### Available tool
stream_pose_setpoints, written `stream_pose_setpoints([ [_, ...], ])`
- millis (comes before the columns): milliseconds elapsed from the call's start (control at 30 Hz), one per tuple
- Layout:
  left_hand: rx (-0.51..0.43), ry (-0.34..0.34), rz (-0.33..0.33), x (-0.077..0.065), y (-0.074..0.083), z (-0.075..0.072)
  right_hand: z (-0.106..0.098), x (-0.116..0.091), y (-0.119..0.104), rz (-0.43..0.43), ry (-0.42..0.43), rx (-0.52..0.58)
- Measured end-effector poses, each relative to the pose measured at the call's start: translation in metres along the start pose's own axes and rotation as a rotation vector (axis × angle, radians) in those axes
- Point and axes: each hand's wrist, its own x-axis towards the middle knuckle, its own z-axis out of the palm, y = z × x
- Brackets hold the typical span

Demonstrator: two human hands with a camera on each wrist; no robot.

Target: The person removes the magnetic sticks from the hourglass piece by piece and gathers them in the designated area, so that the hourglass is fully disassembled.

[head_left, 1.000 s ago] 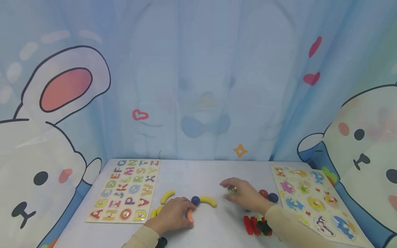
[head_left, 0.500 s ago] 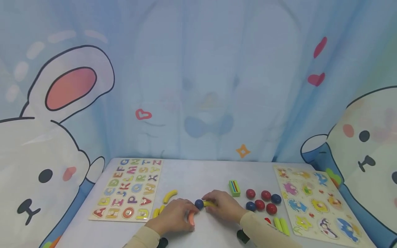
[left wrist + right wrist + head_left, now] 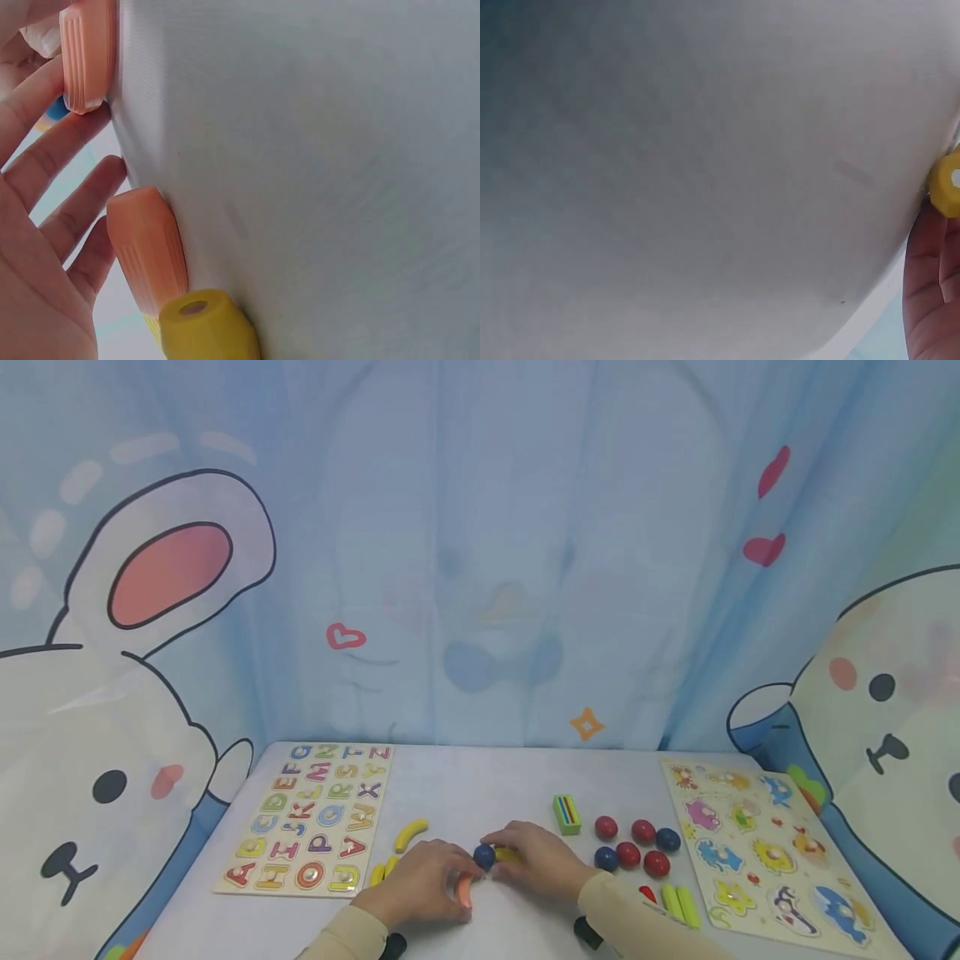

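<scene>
In the head view my left hand (image 3: 420, 883) holds a ribbed orange rod (image 3: 464, 891) between thumb and fingers, its fingertips right at a blue ball (image 3: 483, 857). On the ball's other side my right hand (image 3: 542, 860) pinches a curved yellow rod (image 3: 507, 855), whose end meets the ball. The right wrist view shows only the yellow rod's tip (image 3: 946, 187) above the right fingers. Beside the left little finger, in the left wrist view, lie a second orange rod (image 3: 146, 247) and a yellow rod (image 3: 210, 330).
An alphabet board (image 3: 303, 827) lies at left, with a curved yellow rod (image 3: 411, 835) near it. To the right are a striped green box (image 3: 567, 815), several red balls (image 3: 606, 828), more blue balls (image 3: 667, 840), light green rods (image 3: 680, 906) and an animal puzzle board (image 3: 772, 860).
My right hand has moved left from beside the green box and has taken hold of the curved yellow rod at the blue ball. The left hand stays on the orange rod.
</scene>
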Motion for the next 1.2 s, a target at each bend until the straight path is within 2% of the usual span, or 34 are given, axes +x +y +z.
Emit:
stream_pose_setpoints([
  [267,0.033,-0.002,0.038,-0.002,0.0,-0.003,0.002,0.0,0.002,0.002,0.016,-0.012],
  [433,0.126,0.06,0.068,-0.01,-0.008,-0.011,0.001,-0.003,0.004,0.0,0.012,-0.006],
  [500,0.154,0.076,0.062,-0.013,-0.011,-0.014,0.0,-0.004,0.005,-0.002,0.009,-0.007],
  [700,0.15,0.06,-0.028,-0.016,-0.017,-0.017,-0.001,-0.008,0.007,-0.025,0.012,-0.019],
  [867,0.159,0.088,0.003,-0.009,-0.013,-0.011,-0.003,-0.01,0.006,-0.024,0.006,-0.037],
  [1000,0.082,0.075,0.008,0.001,-0.002,-0.009,-0.008,-0.012,0.0,0.033,-0.02,-0.056],
  [1200,-0.067,0.0,-0.066,0.007,0.014,-0.007,-0.016,-0.017,-0.009,0.187,-0.007,-0.145],
])
